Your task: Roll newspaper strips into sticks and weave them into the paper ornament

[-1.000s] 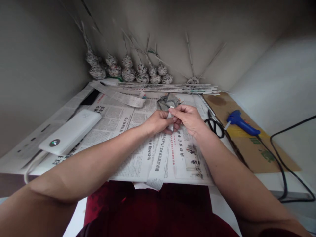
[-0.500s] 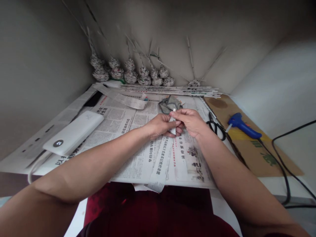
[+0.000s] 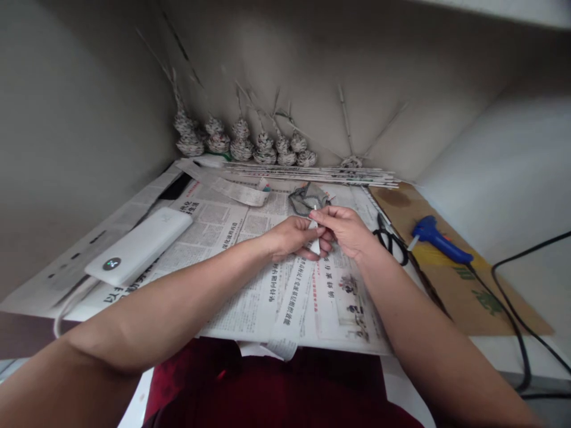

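Between my two hands is a small narrow piece of white paper (image 3: 316, 245), folded or rolled at its upper end. My left hand (image 3: 292, 236) is closed on its lower part, the thumb lying across it. With thumb and forefinger, my right hand (image 3: 341, 224) pinches the upper end. Both hands meet over the newspaper sheets (image 3: 214, 267) that cover the table. Just behind them lies a crumpled grey cloth (image 3: 303, 199). Black-handled scissors (image 3: 392, 241) rest to the right of my right hand.
A white power bank (image 3: 143, 244) with a cable lies at left. Several woven paper gourds (image 3: 241, 142) stand along the wall, behind thin paper sticks (image 3: 312, 174). A newspaper strip (image 3: 227, 187) curls nearby. At right, a blue glue gun (image 3: 439, 239) lies on cardboard (image 3: 473, 291).
The camera view has tilted up slightly, so everything sits lower in the picture. Both hands keep hold of the paper piece, which has turned a little between the fingers.
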A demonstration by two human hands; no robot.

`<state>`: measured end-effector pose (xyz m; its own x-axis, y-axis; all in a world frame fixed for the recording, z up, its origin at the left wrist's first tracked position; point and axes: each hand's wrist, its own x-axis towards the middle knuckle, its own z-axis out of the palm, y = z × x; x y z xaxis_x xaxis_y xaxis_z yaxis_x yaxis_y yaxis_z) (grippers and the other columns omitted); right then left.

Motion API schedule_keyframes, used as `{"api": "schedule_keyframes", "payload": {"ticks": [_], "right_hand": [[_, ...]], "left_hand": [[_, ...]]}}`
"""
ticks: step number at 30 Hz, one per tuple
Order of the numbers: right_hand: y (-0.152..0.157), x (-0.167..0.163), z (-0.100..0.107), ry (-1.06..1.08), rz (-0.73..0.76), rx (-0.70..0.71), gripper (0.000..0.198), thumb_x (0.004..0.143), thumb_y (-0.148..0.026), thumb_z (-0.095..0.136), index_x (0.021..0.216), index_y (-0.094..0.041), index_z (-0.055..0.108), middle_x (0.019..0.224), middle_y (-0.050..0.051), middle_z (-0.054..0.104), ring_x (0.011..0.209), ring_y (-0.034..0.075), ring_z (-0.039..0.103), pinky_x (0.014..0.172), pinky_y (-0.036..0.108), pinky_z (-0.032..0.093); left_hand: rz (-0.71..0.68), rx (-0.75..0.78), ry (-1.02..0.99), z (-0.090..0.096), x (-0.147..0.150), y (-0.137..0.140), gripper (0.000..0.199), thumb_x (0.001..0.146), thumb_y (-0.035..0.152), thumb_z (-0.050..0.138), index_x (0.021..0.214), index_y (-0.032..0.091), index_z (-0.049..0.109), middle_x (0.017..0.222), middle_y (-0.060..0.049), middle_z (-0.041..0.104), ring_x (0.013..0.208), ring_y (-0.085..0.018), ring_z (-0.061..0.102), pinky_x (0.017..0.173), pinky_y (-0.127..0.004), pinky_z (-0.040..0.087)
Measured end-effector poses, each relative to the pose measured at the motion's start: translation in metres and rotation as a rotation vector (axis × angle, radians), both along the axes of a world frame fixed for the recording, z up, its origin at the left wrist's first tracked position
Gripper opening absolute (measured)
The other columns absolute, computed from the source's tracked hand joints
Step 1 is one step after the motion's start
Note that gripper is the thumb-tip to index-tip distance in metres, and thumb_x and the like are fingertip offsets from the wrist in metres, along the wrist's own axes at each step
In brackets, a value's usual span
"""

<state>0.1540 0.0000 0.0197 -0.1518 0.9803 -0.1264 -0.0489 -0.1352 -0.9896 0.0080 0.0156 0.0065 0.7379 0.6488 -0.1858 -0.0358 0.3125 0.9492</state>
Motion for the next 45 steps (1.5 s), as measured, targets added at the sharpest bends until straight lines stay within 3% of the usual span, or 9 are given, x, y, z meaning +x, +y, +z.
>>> {"api": "schedule_keyframes", "payload": {"ticks": [9,16,22,28,33,39,45], "right_hand": [[-0.001,0.000,-0.003,0.036,0.005,-0.046,0.036,0.070,-0.047,0.070,0.067,-0.021,0.045,0.032,-0.009,0.044,0.022,0.015,0.045,0.024,0.025,0.039],[-0.002,0.003,0.003,-0.014,0.089,-0.036,0.033,0.073,-0.046,0.067,0.086,-0.017,0.057,0.037,-0.006,0.050,0.027,0.014,0.050,0.026,0.021,0.039],[0.000,0.003,0.002,0.023,-0.015,-0.066,0.032,0.067,-0.043,0.074,0.073,-0.019,0.054,0.040,-0.006,0.050,0.025,0.012,0.043,0.024,0.026,0.042],[-0.001,-0.002,-0.001,0.031,-0.047,-0.090,0.034,0.067,-0.045,0.073,0.069,-0.021,0.050,0.036,-0.007,0.047,0.023,0.013,0.041,0.023,0.028,0.040],[-0.001,0.000,0.004,-0.002,-0.051,-0.007,0.036,0.068,-0.050,0.070,0.069,-0.019,0.053,0.041,-0.004,0.052,0.026,0.014,0.047,0.025,0.026,0.039],[0.002,0.012,0.008,-0.156,0.070,0.129,0.034,0.069,-0.046,0.071,0.075,-0.014,0.062,0.053,0.001,0.060,0.045,0.016,0.061,0.048,0.028,0.050],[0.001,0.011,0.009,-0.303,0.012,0.194,0.031,0.069,-0.046,0.070,0.077,-0.015,0.065,0.055,0.001,0.063,0.047,0.015,0.061,0.051,0.028,0.050]], "left_hand": [[-0.043,0.068,0.039,0.002,0.001,-0.002,0.034,0.083,0.041,0.056,0.089,0.008,0.063,0.079,-0.009,0.065,0.071,-0.014,0.064,0.063,-0.028,0.053],[-0.045,0.067,0.043,0.002,0.000,-0.003,0.031,0.087,0.036,0.050,0.091,0.008,0.062,0.078,-0.010,0.065,0.071,-0.015,0.064,0.062,-0.029,0.053],[-0.079,0.054,0.055,-0.002,0.001,-0.004,0.032,0.080,0.039,0.061,0.090,0.009,0.062,0.079,-0.009,0.065,0.073,-0.014,0.064,0.065,-0.028,0.052],[-0.080,0.034,0.052,-0.001,0.001,-0.005,0.034,0.079,0.041,0.061,0.087,0.008,0.062,0.077,-0.008,0.065,0.071,-0.015,0.065,0.065,-0.030,0.053],[-0.023,0.025,0.052,0.001,0.001,-0.002,0.028,0.084,0.037,0.057,0.086,0.009,0.062,0.074,-0.007,0.064,0.067,-0.014,0.064,0.063,-0.029,0.054],[0.104,0.060,0.050,0.002,-0.002,0.008,0.023,0.089,0.026,0.048,0.084,0.008,0.061,0.075,-0.008,0.064,0.068,-0.013,0.063,0.062,-0.028,0.054],[0.112,0.071,0.051,0.001,-0.002,0.009,0.022,0.089,0.024,0.049,0.082,0.008,0.062,0.071,-0.006,0.063,0.068,-0.013,0.063,0.063,-0.029,0.054]]}}
